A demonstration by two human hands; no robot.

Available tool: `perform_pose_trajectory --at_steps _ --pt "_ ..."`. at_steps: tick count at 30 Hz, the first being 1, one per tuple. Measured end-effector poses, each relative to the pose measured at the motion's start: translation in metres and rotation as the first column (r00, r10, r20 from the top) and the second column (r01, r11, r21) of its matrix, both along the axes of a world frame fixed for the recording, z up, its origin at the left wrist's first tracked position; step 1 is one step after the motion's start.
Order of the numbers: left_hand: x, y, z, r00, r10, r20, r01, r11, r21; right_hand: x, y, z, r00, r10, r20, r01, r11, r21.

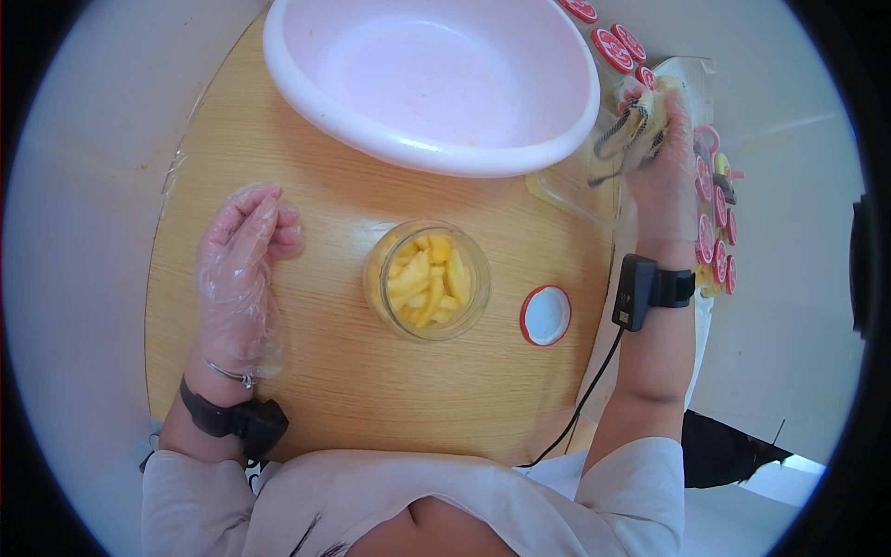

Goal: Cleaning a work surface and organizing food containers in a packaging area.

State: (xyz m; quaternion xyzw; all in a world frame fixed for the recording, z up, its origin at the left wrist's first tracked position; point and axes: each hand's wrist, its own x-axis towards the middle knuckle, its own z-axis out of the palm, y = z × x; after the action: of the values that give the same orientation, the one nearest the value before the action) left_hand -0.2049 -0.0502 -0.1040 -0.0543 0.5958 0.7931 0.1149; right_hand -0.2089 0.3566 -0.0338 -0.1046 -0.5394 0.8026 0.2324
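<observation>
My left hand (243,269), in a clear plastic glove, rests over the left of the table with its fingers curled together and nothing visible in them. At the far right, my right hand (673,158), also gloved and a little blurred, grips a crumpled cream cloth (650,125) with dark stripes. Between my hands an open glass jar (375,302) stands upright on the table, holding yellow fruit pieces (430,283). To its right lies a red-rimmed jar lid (546,316), its white inside facing up.
A large pale pink basin (418,148) takes up the far side of the wooden table (353,399). Several red and white lids (613,50) lie along the right edge, beyond and beside my right hand. A clear plastic container (575,181) sits partly behind the basin's right side.
</observation>
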Motion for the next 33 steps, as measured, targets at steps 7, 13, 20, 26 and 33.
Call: perform_pose_trajectory --at_steps 7,13,20,26,33 --pt "0.001 0.001 0.004 1.000 0.010 0.002 -0.010 1.000 -0.009 0.008 -0.025 0.013 0.997 -0.012 0.079 -0.004 0.979 0.204" --pt "0.000 0.000 0.002 1.000 0.029 -0.002 -0.029 0.999 0.027 0.010 -0.026 0.015 0.995 -0.053 0.088 0.019 0.937 0.348" --pt "0.001 0.001 -0.002 0.999 0.028 0.037 -0.030 0.999 0.039 0.013 -0.017 0.015 0.987 -0.005 0.158 -0.046 0.947 0.318" --pt "-0.003 0.001 -0.004 0.999 0.021 0.041 -0.023 0.999 0.047 0.011 -0.028 0.021 0.949 -0.126 0.288 0.071 0.979 0.193" --pt "-0.003 0.002 -0.006 0.999 0.030 0.040 -0.031 0.999 0.042 0.011 -0.021 0.020 0.952 -0.159 0.263 0.113 0.977 0.181"
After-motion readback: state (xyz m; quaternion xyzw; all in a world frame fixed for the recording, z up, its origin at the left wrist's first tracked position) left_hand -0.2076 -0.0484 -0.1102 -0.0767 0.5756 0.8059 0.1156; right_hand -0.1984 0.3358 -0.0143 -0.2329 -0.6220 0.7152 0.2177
